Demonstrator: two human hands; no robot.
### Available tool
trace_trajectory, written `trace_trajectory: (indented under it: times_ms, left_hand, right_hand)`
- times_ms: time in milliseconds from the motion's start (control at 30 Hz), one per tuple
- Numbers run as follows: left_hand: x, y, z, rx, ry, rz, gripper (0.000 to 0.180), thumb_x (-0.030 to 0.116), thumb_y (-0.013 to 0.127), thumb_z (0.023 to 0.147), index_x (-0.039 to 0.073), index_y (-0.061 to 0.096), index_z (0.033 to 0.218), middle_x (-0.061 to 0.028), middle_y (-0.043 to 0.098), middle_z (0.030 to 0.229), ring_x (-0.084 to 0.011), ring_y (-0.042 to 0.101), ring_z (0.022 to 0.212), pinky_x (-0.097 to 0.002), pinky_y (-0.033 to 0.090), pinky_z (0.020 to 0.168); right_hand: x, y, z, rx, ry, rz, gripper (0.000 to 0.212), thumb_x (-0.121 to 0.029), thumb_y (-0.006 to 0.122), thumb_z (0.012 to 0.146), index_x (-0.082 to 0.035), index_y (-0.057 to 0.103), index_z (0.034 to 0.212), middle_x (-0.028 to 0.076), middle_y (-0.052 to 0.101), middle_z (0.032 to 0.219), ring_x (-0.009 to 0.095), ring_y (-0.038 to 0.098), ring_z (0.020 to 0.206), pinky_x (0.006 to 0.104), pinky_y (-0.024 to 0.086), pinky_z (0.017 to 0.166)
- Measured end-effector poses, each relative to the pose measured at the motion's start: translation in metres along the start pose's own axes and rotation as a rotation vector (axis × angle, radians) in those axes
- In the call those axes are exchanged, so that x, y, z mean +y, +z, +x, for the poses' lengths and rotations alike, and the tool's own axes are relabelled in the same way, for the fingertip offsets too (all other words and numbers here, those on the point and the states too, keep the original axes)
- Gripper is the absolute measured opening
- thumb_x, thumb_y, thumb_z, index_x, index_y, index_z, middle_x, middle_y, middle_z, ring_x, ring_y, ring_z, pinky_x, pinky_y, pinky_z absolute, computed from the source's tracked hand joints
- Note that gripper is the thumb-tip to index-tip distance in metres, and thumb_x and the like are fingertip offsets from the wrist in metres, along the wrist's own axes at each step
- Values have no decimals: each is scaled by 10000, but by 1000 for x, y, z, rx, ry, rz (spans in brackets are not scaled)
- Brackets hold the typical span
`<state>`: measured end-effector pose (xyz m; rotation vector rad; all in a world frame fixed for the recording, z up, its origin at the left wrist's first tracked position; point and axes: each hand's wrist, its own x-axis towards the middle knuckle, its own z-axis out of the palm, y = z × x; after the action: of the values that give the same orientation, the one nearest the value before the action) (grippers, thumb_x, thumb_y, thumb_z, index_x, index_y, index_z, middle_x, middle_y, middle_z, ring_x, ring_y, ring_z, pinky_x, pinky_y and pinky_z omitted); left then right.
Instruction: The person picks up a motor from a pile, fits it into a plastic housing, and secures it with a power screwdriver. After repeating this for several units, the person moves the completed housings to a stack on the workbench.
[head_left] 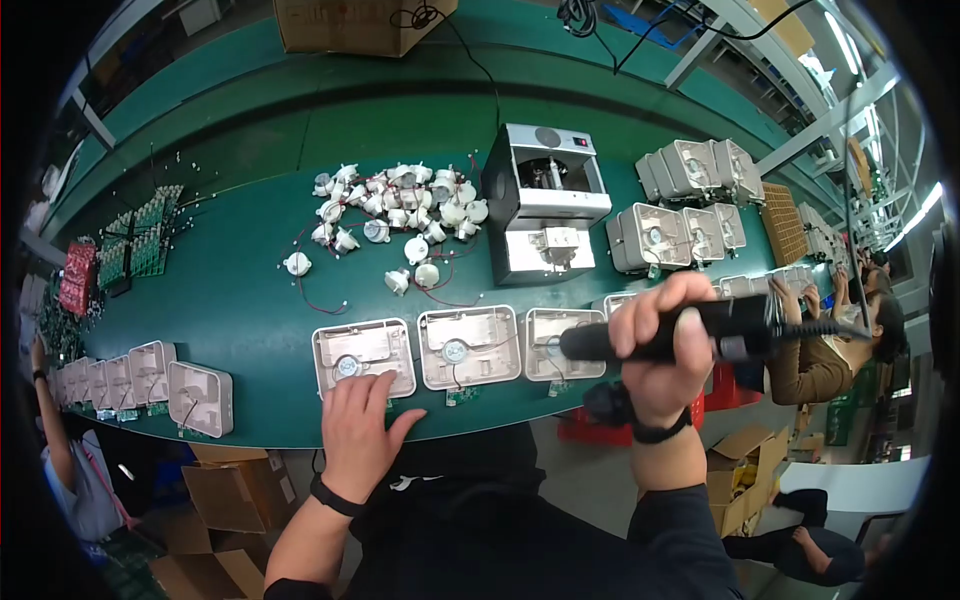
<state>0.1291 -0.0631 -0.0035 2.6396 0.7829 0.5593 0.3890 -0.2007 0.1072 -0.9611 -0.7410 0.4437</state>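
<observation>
My right hand point(668, 345) is closed round a black electric screwdriver point(640, 333), held up over the right part of the bench's front edge. A cable runs from its right end, and its left end overlaps a pale plastic housing point(540, 372) in the picture. My left hand point(362, 425) lies with fingers spread at the front edge of the leftmost housing point(333, 345) of this row, its fingertips close to a round silver part point(349, 366) inside. Between these stands another housing point(495, 372) with a round part point(455, 351) and a small green circuit board point(462, 396) at its front.
A screw feeder point(545, 205) stands behind the row. Left of it lie loose white round parts point(405, 195) with red wires. More housings stand at the left point(200, 400) and right point(650, 240), near circuit boards point(155, 235). Co-workers sit at both sides; cardboard boxes point(235, 490) stand below.
</observation>
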Motion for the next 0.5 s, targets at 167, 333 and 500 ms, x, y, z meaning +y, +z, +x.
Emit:
trace_trajectory:
  times_ms: [167, 333, 500]
  left_hand:
    - [-5, 9, 6, -76, 53, -20, 451, 260, 790, 814, 56, 645, 1190, -74, 632, 1039, -269, 576, 997, -385, 438, 859]
    - [-11, 14, 8, -52, 119, -67, 379, 169, 795, 790, 67, 673, 1134, -60, 643, 1023, -275, 583, 992, -397, 450, 844]
    - [-17, 14, 3, -53, 148, -110, 307, 97, 756, 798, 92, 692, 1099, -45, 639, 1024, -268, 584, 979, -396, 458, 826]
  right_hand:
    - [19, 28, -30, -101, 30, 11, 337, -294, 691, 915, -65, 479, 1041, 64, 534, 746, 182, 531, 618, 333, 473, 613]
    - [53, 26, -35, -189, 52, -56, 354, -276, 701, 904, -58, 468, 1059, 78, 541, 770, 190, 541, 646, 334, 478, 636]
    - [63, 30, -35, -177, 68, -113, 356, -262, 698, 903, -46, 465, 1064, 87, 545, 777, 190, 540, 652, 336, 480, 643]
